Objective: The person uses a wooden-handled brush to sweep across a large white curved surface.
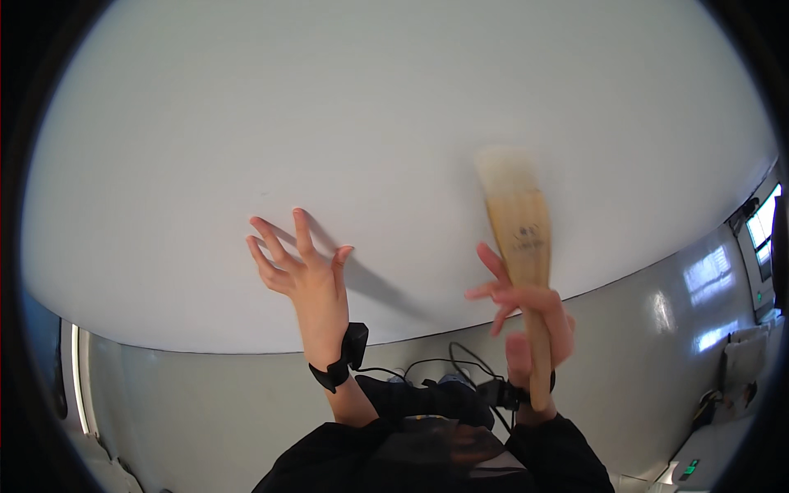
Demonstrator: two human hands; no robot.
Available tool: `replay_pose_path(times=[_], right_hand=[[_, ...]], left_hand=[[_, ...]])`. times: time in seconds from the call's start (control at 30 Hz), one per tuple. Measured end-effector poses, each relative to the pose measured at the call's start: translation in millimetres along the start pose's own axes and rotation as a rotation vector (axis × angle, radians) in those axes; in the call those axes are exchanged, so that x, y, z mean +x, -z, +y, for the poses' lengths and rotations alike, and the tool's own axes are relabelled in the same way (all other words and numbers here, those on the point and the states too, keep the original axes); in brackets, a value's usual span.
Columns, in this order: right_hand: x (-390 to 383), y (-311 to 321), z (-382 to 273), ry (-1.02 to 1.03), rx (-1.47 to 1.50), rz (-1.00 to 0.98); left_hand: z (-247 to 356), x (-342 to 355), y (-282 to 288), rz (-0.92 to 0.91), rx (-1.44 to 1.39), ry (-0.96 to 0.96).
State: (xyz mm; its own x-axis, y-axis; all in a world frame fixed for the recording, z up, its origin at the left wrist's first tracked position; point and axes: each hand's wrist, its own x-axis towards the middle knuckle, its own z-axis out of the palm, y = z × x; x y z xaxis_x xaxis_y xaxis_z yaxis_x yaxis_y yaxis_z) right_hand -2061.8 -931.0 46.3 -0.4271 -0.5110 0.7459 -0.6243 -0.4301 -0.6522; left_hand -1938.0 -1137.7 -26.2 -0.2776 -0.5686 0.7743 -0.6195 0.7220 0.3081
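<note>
In my right hand [542, 320] is a wide flat brush [522, 238] with a pale wooden handle and whitish bristles. The handle runs through my grip, its lower end near my wrist and its bristles pointing away from me. Some fingers of that hand stick out to the left of the handle. The bristles are blurred, and I cannot tell whether they touch the white tabletop [394, 107]. My left hand [308, 275] holds nothing; its fingers are spread at the near part of the white surface, and it casts a shadow to the right.
Both wrists wear black bands with small boxes, and dark cables [468, 357] loop between them before my body. The table's near edge curves across in front of me. Grey floor [205, 403] lies beyond it, with light-coloured furniture [744, 361] at the far right.
</note>
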Motion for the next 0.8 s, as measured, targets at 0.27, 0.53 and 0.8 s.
replay_pose_path(times=[0.27,0.53,0.8], right_hand=[[-55,-19,55,-0.164,-0.211,-0.092],[-96,-11,90,-0.685,-0.065,-0.259],[-20,31,28,-0.052,-0.056,0.104]], left_hand=[[0,-7,-2,-0.046,0.003,0.002],[-1,0,5,0.002,-0.006,0.067],[-1,4,19,0.044,-0.057,0.104]])
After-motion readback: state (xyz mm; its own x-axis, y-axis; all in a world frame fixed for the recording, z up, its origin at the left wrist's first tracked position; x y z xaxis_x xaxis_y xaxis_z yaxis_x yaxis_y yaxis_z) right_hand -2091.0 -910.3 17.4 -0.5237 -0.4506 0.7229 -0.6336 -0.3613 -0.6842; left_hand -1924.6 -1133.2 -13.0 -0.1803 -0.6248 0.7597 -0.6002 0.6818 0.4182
